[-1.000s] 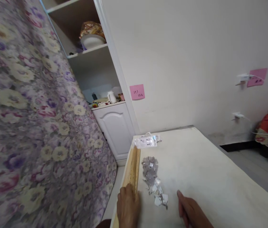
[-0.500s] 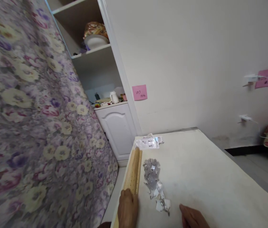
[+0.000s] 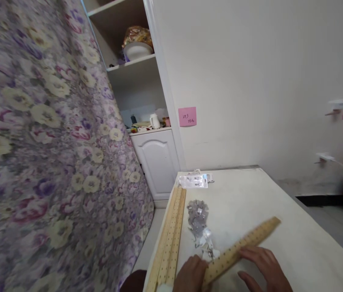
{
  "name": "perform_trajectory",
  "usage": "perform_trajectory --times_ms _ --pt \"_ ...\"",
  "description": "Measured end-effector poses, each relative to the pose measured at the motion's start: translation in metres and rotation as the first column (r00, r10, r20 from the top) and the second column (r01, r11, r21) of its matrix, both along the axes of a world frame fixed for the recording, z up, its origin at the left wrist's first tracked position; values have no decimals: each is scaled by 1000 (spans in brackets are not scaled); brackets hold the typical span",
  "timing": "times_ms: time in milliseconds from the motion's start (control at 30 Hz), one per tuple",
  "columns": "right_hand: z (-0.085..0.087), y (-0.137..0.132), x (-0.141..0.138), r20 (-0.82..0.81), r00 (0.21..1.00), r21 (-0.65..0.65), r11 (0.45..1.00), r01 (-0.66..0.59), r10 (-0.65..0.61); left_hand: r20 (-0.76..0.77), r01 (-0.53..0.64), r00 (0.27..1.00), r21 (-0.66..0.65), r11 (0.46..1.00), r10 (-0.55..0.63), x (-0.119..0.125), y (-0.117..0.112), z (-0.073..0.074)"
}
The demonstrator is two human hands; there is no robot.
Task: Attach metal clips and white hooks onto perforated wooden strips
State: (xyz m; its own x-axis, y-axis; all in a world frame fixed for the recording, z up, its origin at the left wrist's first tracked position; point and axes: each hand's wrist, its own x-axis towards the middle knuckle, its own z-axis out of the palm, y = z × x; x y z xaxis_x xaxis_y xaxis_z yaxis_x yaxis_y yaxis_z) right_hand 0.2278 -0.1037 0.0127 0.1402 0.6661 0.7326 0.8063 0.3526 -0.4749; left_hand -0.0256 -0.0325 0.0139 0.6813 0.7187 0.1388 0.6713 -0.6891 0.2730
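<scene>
A light wooden slat (image 3: 252, 238) with rows of small dark holes or dots slants up to the right over the white table. My left hand (image 3: 190, 275) is closed around its lower end. My right hand (image 3: 265, 265) lies against the slat's near edge with fingers stretched out and thumb apart. Beside my left hand, several similar slats (image 3: 171, 239) lie lengthwise along the table's left edge. Just beyond my hands lies a pile of small clear-grey pieces with metal parts (image 3: 198, 215), and small white pieces (image 3: 206, 241) trail from it, partly hidden by the slat.
A clear plastic package (image 3: 193, 181) with small printed pictures lies at the far end of the white table (image 3: 235, 202). A floral curtain (image 3: 52, 162) hangs on the left, near a white cabinet (image 3: 157, 162). The wall stands behind the table, with a pink note (image 3: 187, 117).
My left hand has lifted one slat off the stack and swung it right across the table. My right hand has come up to it. The view has turned slightly left.
</scene>
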Motion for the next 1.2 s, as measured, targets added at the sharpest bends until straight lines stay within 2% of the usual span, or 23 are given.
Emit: perform_trajectory --times_ms 67,167,300,400,567,700,767,967,1100,1200 --pt "0 0 12 149 989 12 1000 12 -14 -73 35 997 -56 998 -39 5 0 -5" --pt "-13 0 23 236 971 -129 992 8 22 -144 59 987 -95 994 -72 5 3 -9" --pt "-37 1 23 208 968 -414 909 -42 140 -124 56 990 -100 993 -69 0 6 -12" --pt "-42 3 19 169 974 -525 850 -42 153 -91 24 995 -111 994 -34 1 5 -9" --pt "-43 11 21 134 980 -531 846 -54 146 -112 -17 994 -161 987 -1 8 5 1" --pt "-49 18 22 116 983 -503 861 -67 144 -179 -102 981 -184 978 69 15 12 1" --pt "-50 20 21 115 986 -481 875 -53 122 -163 -131 981 -164 978 104 18 16 1" --pt "-37 25 19 86 996 -467 884 7 38 12 -45 999 -76 996 46 29 32 1" --pt "-31 23 19 82 997 -446 894 50 -15 32 -43 999 -7 999 43 36 38 1" --pt "-35 18 17 86 996 -438 898 31 7 37 -40 998 -8 999 40 31 34 1"
